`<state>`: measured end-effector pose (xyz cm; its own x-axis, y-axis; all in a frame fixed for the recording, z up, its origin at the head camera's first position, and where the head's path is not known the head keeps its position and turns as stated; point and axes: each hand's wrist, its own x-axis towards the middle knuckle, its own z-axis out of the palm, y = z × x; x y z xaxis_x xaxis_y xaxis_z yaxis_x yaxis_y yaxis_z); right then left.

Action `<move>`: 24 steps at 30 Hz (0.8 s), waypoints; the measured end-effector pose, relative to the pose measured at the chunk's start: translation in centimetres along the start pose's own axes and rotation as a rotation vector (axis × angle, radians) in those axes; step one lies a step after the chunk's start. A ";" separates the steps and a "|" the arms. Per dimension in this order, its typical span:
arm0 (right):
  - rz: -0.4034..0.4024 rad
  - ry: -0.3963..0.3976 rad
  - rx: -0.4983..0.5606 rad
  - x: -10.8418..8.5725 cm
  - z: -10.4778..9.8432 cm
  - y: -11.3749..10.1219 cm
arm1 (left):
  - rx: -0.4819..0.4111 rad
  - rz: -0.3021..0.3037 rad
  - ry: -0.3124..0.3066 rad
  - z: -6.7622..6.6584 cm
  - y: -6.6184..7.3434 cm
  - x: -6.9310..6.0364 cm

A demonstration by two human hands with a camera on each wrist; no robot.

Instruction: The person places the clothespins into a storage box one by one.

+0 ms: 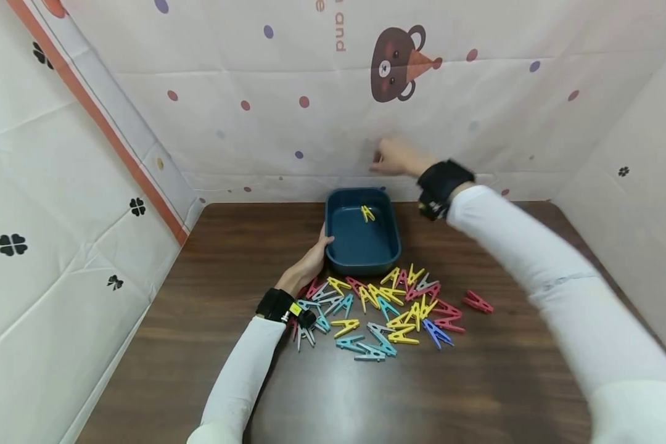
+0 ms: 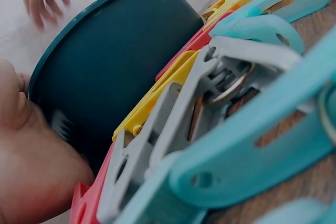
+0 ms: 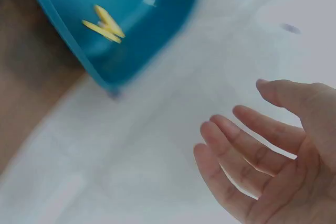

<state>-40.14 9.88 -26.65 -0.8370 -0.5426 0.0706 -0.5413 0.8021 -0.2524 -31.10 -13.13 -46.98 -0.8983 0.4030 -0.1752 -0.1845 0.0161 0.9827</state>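
Observation:
A dark blue plastic tub [image 1: 361, 243] stands at the table's back edge, with one yellow clothespin [image 1: 367, 213] lying inside it. My left hand [image 1: 309, 265] holds the tub's left side, thumb at the rim; its other fingers are mostly hidden. Past the tub's far right corner, my right hand [image 1: 396, 158] is raised in the air before the back wall. The right wrist view shows that hand [image 3: 268, 156] with loosely spread fingers and nothing in them. Just in front of the tub lies a loose pile of clothespins [image 1: 388, 295] in yellow, red, teal, grey and blue.
A red clothespin [image 1: 477, 301] lies apart, right of the pile. The brown wooden table [image 1: 422, 394] is bordered by a printed white sheet [image 1: 227, 129] behind and at the sides. In the left wrist view, a teal clothespin [image 2: 252, 140] lies close to the camera.

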 end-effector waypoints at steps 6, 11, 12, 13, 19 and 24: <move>-0.163 0.092 0.076 -6.9 -7.4 -1.2 | 0.001 -0.003 -0.010 0.0 -0.2 0.1; -0.262 0.161 -0.004 -14.7 -7.2 -1.7 | 0.018 -0.018 -0.007 -0.3 -0.6 -0.5; -0.270 0.159 -0.011 -16.2 -6.4 -1.6 | 0.019 -0.012 -0.007 -0.4 -0.6 -0.5; -0.283 0.150 -0.004 -17.7 -5.4 -1.5 | 0.023 -0.007 -0.004 -0.4 -0.6 -0.5; -0.236 -0.004 -0.054 -28.5 3.9 -0.4 | 0.012 -0.023 -0.023 0.0 -1.7 -1.3; -0.124 -0.017 -0.191 -35.8 12.0 0.9 | 0.016 -0.028 -0.030 0.3 -2.1 -1.6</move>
<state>-9.68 27.02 -40.94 -0.7624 -0.6429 0.0729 -0.6468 0.7606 -0.0558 -29.14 -13.57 -48.72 -0.8802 0.4297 -0.2015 -0.2031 0.0426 0.9782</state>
